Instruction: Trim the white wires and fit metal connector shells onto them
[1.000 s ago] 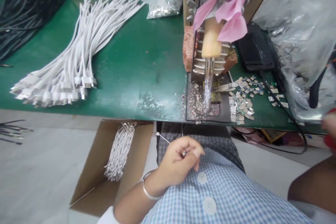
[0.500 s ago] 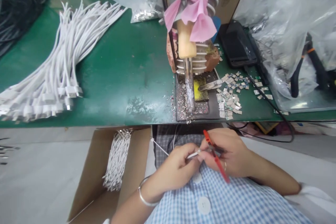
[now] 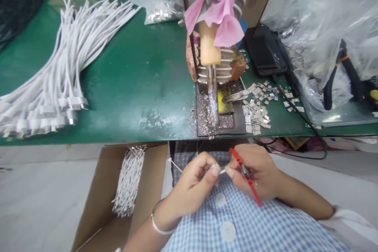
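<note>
Over my lap, below the bench edge, my left hand (image 3: pixel 193 187) is closed, pinching a thin white cable (image 3: pixel 223 171) between thumb and forefinger. Its other stretch comes out at the left, with a small white plug (image 3: pixel 169 159) on the end. My right hand (image 3: pixel 258 171) grips red-handled pliers (image 3: pixel 255 192) in the palm; their jaws are mostly hidden by the fingers. The right thumb and forefinger also pinch the cable, so a short piece spans the gap between both hands.
A soldering iron (image 3: pixel 210 47) in a stand points down at a dark tray (image 3: pixel 238 126) beside a yellow sponge (image 3: pixel 224 100). Small metal connectors (image 3: pixel 256 116) lie at the right. White cables (image 3: pixel 76 51) cover the bench's left. Below stands a cardboard box (image 3: pixel 152 181) of cables.
My hands have moved slightly apart, the left one to the left, and a short length of cable now shows between them. The pliers stay in my right hand. The view has shifted slightly.
</note>
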Tool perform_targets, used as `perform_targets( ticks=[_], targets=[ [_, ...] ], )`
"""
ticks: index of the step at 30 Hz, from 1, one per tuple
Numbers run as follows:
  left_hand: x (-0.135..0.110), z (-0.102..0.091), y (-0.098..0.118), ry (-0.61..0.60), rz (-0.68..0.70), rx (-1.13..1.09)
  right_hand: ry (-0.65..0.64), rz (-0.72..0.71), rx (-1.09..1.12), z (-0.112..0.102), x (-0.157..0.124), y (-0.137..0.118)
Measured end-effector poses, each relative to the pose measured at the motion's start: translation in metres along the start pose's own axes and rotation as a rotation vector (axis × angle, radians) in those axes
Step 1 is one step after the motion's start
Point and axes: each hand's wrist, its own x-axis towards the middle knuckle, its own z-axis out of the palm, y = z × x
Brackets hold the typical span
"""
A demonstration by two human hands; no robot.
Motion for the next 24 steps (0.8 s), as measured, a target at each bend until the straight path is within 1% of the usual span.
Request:
perform_targets(
  ticks=[4, 6, 8, 10, 15, 19, 24],
  targets=[
    [-0.001, 0.000, 0.007, 0.058, 0.111, 0.141, -0.003, -0.028, 0.020, 0.002, -0.002, 0.001],
    [-0.002, -0.002, 0.008, 0.091, 0.151, 0.180, -0.042, -0.030, 0.053, 0.002, -0.003, 0.002],
    [-0.001, -0.002, 0.009, 0.115, 0.177, 0.178, -0.084, -0.032, 0.097, 0.002, -0.004, 0.003],
    [-0.001, -0.002, 0.009, 0.119, 0.185, 0.148, -0.084, -0.045, 0.137, 0.003, -0.004, 0.003],
    [-0.003, 0.001, 0.010, 0.057, 0.194, 0.031, 0.081, -0.120, 0.200, 0.011, 0.000, 0.001],
    [-0.006, 0.005, 0.006, -0.020, 0.151, -0.209, 0.216, -0.128, 0.210, 0.020, 0.003, -0.001],
    [-0.005, 0.012, -0.002, -0.089, 0.170, -0.394, 0.279, -0.111, 0.217, 0.026, 0.002, -0.003]
  ],
)
